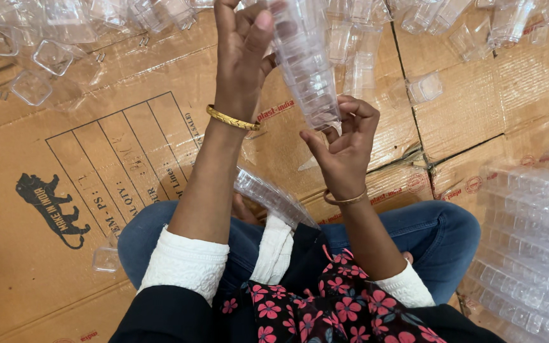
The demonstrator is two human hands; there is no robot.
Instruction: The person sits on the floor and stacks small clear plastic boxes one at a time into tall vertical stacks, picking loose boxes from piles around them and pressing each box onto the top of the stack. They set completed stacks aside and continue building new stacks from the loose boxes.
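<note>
I see my left hand [244, 60] raised high, fingers closed around the upper part of a long stack of nested clear plastic cups [306, 70], thumb pressed to its side. My right hand [344, 143] sits lower, its fingertips pinched at the bottom end of that same stack, so both hands are grasping it and it hangs tilted between them, above my lap and clear of the floor. A gold bangle [233, 119] circles the left wrist and a thinner one [345, 200] the right. Below the hands, a second stack of clear cups [274, 198] lies slanted across my lap, resting on blue jeans [440, 235] beside a white cloth strip [274, 251]. White cuffs and a black top with pink flowers [332, 311] fill the bottom of the view. Flattened cardboard sheets [96, 165] cover the floor. Loose clear cups [52, 38] are scattered along the far edge on the left and across the top, one single cup [425, 87] lies apart to the right of the hands, and another small one [106, 259] sits near my left knee. Rows of stacked cups [528, 241] are piled at the right side.
</note>
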